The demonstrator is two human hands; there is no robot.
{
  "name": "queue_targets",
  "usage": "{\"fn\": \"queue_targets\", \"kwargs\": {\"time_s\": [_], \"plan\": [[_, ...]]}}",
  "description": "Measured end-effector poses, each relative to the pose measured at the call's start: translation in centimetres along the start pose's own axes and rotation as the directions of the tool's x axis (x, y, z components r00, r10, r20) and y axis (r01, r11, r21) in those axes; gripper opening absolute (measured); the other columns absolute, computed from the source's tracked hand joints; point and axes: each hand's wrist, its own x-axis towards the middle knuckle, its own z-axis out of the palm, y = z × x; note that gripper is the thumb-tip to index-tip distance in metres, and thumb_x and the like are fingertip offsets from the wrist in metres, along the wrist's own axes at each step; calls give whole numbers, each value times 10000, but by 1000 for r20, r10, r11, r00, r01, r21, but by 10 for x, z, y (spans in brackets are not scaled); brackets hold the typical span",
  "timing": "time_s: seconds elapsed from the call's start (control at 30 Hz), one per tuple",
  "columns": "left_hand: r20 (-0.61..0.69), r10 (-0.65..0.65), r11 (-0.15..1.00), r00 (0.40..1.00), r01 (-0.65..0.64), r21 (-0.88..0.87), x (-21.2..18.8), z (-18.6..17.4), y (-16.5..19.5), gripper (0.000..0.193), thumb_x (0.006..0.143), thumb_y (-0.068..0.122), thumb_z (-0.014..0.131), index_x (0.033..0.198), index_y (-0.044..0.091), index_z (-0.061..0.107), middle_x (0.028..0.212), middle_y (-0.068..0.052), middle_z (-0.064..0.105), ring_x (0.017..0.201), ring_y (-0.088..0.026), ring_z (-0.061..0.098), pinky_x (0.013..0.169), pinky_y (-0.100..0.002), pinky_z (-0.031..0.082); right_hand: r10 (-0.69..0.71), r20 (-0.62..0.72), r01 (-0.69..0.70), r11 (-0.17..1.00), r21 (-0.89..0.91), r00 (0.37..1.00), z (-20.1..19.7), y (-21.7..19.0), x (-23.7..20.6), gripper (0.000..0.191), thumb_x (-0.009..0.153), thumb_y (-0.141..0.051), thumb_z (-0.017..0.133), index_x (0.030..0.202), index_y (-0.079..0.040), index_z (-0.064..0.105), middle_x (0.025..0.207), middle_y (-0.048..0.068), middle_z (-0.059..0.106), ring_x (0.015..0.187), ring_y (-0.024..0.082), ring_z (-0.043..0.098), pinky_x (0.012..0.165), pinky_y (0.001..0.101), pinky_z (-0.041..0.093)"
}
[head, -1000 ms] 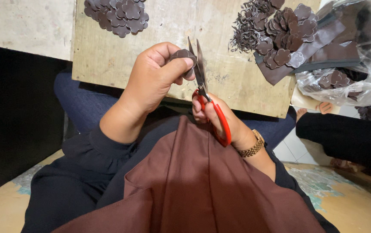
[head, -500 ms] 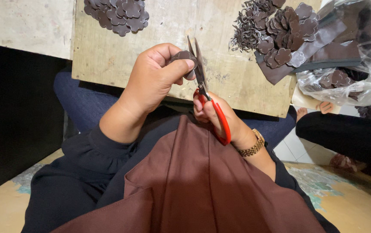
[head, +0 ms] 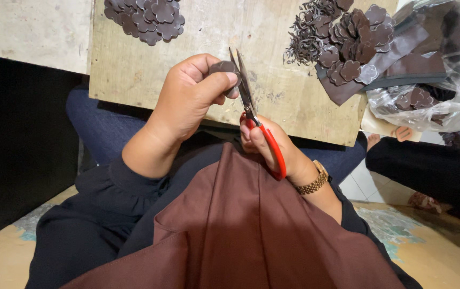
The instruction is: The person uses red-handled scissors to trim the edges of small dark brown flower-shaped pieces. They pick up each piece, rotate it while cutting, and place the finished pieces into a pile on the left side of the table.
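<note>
My left hand [head: 187,99] pinches a small dark brown flower-shaped piece [head: 223,68] between thumb and fingers. My right hand [head: 273,147] grips red-handled scissors [head: 254,115], their blades pointing up and meeting the edge of that piece. Both hands hover over the near edge of a worn wooden board [head: 198,80], above my lap, which is covered by brown cloth [head: 251,235].
A heap of cut brown flower shapes [head: 147,18] lies at the board's far left. More shapes, trimmings and brown strips [head: 353,48] lie at the far right beside a clear plastic bag [head: 439,80]. Another person's dark-clothed leg [head: 428,166] is at the right.
The hands stay almost still; the scissor blades have shifted slightly against the brown piece.
</note>
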Motion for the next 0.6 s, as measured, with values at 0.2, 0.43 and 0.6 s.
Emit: {"fn": "queue_targets", "kwargs": {"time_s": [0.2, 0.43, 0.6], "plan": [[-28, -2, 1000, 1000, 1, -30, 0, 2, 0, 65, 948, 85, 684, 948, 24, 661, 869, -41, 708, 781, -90, 670, 671, -225, 510, 3, -15, -3, 1000, -4, 1000, 1, 0, 1, 452, 1076, -510, 523, 1031, -61, 483, 826, -46, 359, 702, 76, 297, 626, 230, 300], [-29, -10, 999, 1000, 9, -35, 1, 3, -1, 76, 954, 88, 688, 955, 16, 664, 868, -45, 712, 780, -92, 670, 687, -228, 523, 2, -26, -2, 1000, -12, 1000, 2, 0, 0, 439, 1075, -499, 521, 1042, -63, 485, 835, -40, 373, 711, 81, 315, 629, 226, 314], [-10, -28, 999, 1000, 29, 45, 2, -2, -1, 80, 952, 93, 694, 975, 20, 672, 864, -41, 716, 775, -90, 683, 695, -226, 541, 17, 17, -17, 1000, 26, 1000, 2, -1, 0, 463, 1110, -524, 461, 1059, -64, 480, 815, -45, 360, 722, 78, 306, 646, 218, 300]]}}
